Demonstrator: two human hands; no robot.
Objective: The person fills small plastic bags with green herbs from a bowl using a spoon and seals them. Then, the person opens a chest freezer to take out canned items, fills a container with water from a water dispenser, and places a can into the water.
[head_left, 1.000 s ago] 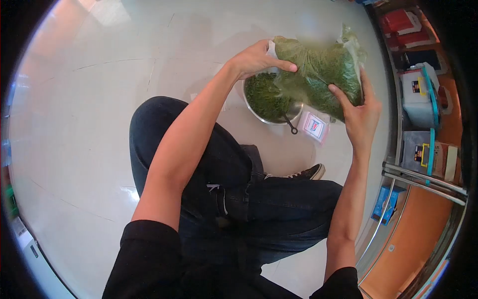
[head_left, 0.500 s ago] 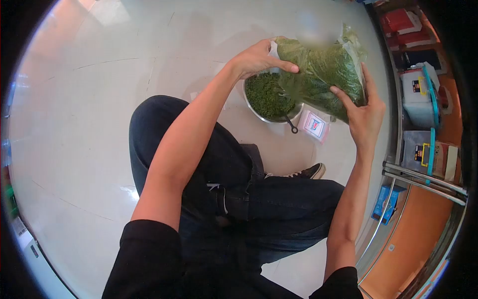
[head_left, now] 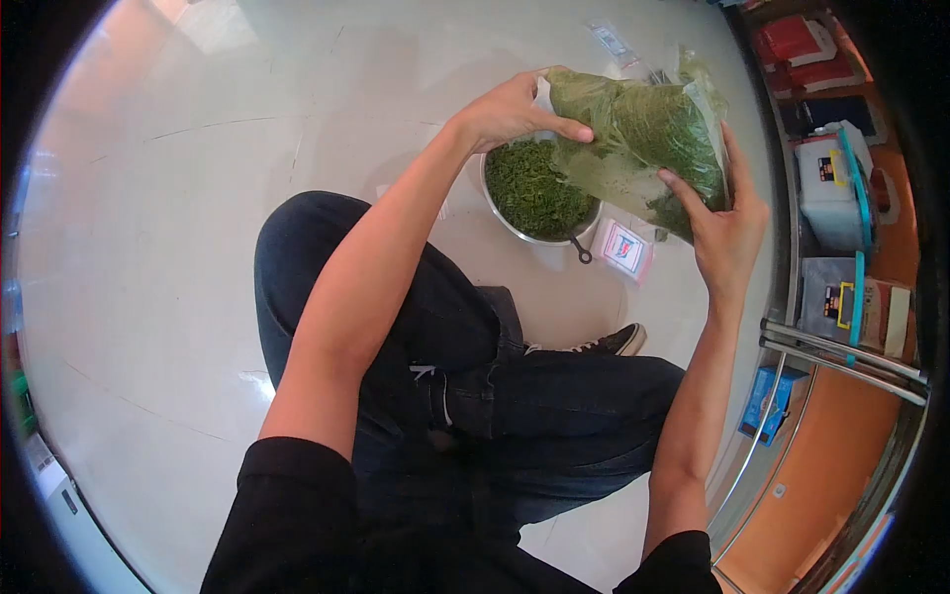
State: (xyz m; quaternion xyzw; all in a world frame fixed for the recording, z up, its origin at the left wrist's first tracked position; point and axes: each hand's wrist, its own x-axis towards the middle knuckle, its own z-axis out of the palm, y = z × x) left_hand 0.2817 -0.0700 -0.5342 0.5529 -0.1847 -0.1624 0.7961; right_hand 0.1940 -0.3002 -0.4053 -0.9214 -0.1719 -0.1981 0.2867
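Note:
A clear plastic bag with green leafy matter inside is held up at the upper right. My left hand grips its left edge, thumb on the front. On the bag's right side, my right hand holds it with the thumb in front and the fingers behind. Below the bag, partly covered by it, stands a metal bowl full of chopped greens. A dark handle with a ring end sticks out over the bowl's rim. Beside the bowl lies a small pink-edged packet.
Another small packet lies on the floor behind the bag. Shelves at the right hold clear bins with teal lids and red packages. Metal rails and a blue box are lower right. My crossed legs are in front.
The greens inside the bag have shifted, leaving a thinner, see-through patch at its lower middle. The far packet now shows plainly. My right hand has moved slightly right; both hands still hold the bag.

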